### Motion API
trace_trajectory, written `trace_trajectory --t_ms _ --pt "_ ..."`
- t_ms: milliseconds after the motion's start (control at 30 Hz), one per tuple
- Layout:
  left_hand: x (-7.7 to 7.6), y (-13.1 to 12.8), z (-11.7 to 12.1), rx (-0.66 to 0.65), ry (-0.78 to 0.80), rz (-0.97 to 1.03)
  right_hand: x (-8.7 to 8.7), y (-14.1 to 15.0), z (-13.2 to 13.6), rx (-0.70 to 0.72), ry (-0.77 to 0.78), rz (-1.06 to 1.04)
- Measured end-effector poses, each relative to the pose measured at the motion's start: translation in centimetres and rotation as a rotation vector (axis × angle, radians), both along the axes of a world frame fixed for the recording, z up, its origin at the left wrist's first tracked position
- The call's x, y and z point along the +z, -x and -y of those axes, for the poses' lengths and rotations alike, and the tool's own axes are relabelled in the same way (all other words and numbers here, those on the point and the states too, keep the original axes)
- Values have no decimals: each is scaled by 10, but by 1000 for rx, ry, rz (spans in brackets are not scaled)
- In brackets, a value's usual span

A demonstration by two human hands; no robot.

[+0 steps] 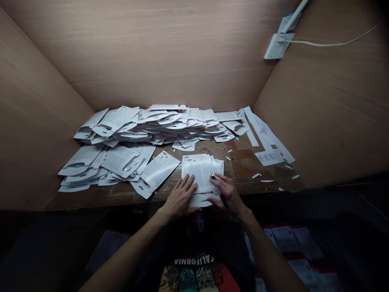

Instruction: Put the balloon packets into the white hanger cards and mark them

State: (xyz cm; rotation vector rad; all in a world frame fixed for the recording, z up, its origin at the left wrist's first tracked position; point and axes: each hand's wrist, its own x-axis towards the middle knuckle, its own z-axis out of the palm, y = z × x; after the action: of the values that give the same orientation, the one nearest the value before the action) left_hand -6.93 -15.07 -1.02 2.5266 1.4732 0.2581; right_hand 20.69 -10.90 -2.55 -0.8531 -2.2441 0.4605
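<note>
Left hand: the left hand (180, 198) lies flat and fairly wide, fingers spread, pressing down on the near side of the stack of printed cards (200, 172); it isn't gripping anything, just pinning.

Right hand: the right hand (227, 195) rests on the stack's right side with a narrower, curled pose, holding a black pen (221, 192) between its fingers, tip pointing up the sheet.

Stack: it sits square on the edge of the worktop right in front of the person, slightly fanned, with a barcode showing at the top corner.

Handling: looks like light, thin coated card, fairly stiff flat but easy to bend at the die-cut hang tabs. Probably slides around a bit, so I'd say press it flat or pinch a long edge, not the tab.

Nearby: a loose card (156, 173) lies just left of the hands, beside a low pile of die-cut cards (106, 162).

Further back: a much bigger heap of the same cards (152, 125) spreads against the wooden back panel (136, 52).

Right side: paper offcut strips (267, 134) and small scraps (257, 175) lie on the scuffed worktop (252, 174).

Up top: a white wall socket (278, 45) feeds a white cable (331, 42).

Below: more printed sheets (291, 247) sit low down at the right, past the person's CALIFORNIA T-shirt (191, 259).
</note>
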Motion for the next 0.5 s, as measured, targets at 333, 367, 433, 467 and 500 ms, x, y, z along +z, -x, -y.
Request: trace_trajectory --t_ms 333,367,433,467,500 --pt "1 -13 8 150 -39 158 -10 11 16 -154 43 24" --pt "1 -16 6 186 -50 157 -11 17 15 -238 49 26" --pt "0 -19 2 206 -54 154 -13 25 15 -324 53 27" --pt "0 -18 0 217 -56 160 -14 26 15 -335 49 17" --pt "-1 -16 -2 245 -59 170 -16 25 16 -345 41 0"
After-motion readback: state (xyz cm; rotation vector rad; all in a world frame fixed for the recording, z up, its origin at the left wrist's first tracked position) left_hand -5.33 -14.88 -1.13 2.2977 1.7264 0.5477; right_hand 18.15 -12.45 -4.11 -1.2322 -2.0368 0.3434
